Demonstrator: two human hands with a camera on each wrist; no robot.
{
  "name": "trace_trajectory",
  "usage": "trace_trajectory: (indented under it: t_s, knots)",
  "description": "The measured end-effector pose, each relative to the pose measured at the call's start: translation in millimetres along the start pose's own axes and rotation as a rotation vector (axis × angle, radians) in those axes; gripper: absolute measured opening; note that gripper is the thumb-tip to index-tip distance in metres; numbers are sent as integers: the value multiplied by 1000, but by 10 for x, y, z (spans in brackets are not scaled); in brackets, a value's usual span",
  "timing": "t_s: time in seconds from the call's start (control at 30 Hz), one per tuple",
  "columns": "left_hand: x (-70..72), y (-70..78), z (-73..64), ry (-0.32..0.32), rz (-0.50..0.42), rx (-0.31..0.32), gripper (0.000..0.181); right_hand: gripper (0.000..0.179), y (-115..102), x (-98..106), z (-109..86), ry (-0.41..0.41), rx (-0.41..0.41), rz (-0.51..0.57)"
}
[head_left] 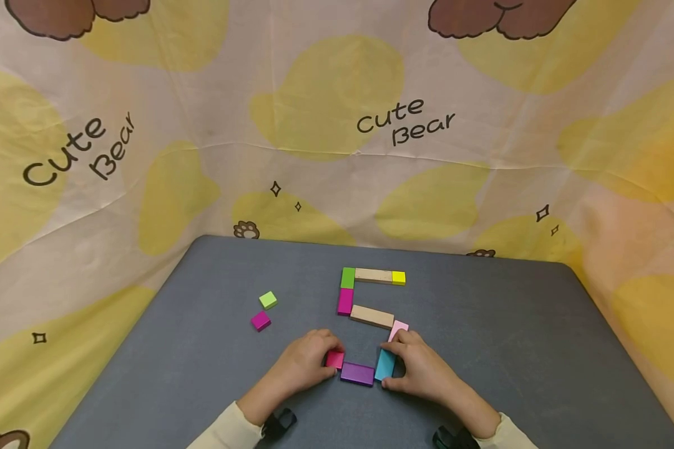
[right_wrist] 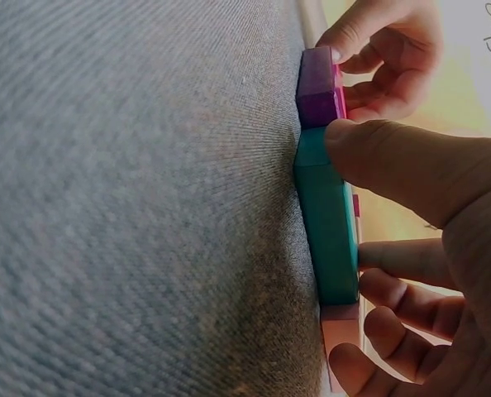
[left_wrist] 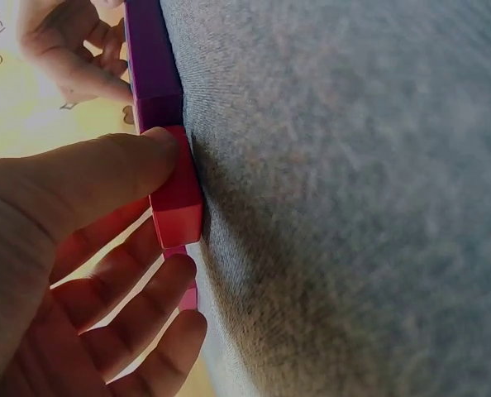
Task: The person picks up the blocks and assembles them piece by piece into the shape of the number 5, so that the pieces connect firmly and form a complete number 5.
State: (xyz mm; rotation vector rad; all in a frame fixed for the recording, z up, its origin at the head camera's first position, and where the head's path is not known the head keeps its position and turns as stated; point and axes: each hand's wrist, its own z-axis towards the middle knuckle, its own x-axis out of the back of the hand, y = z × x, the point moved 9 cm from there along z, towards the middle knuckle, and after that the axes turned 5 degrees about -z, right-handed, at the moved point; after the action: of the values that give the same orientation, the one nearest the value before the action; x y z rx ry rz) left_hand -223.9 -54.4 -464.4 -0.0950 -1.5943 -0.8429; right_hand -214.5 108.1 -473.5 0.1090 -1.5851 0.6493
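My left hand [head_left: 304,360] pinches a small red block [head_left: 334,360] between thumb and fingers, low on the table. Its inner end meets a purple block [head_left: 357,374]. Across from it, my right hand [head_left: 425,369] holds a blue block [head_left: 384,365], with the thumb at its near end, as the right wrist view shows on the teal-looking side [right_wrist: 328,231]. Beyond the blue block lies a pink block [head_left: 398,329], partly covered by the right fingers. A wooden plank block [head_left: 372,316] slants away from it toward a magenta block [head_left: 345,301].
Farther back, a green block [head_left: 348,277], another wooden block [head_left: 373,275] and a yellow block [head_left: 399,278] continue the line. Two loose cubes, lime [head_left: 268,300] and magenta [head_left: 261,321], lie left on the grey table [head_left: 517,324]. A printed cloth [head_left: 326,93] hangs behind.
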Motion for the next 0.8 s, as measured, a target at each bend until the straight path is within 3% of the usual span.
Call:
trace_trajectory:
  t_s: [0.23, 0.5, 0.63, 0.8]
  knots:
    - [37, 0, 0, 6, -14, -11, 29, 60, 2, 8, 2, 6, -3, -1]
    - [259, -134, -58, 102, -53, -2, 33, 61, 5, 5, 5, 2, -3, 0]
    - [348, -253, -118, 145, -62, 46, 33, 61, 5, 4, -2, -1, -4, 1]
    - [456, -432, -233, 234, -38, 152, 31, 61, 0, 5, -8, 4, 3, 4]
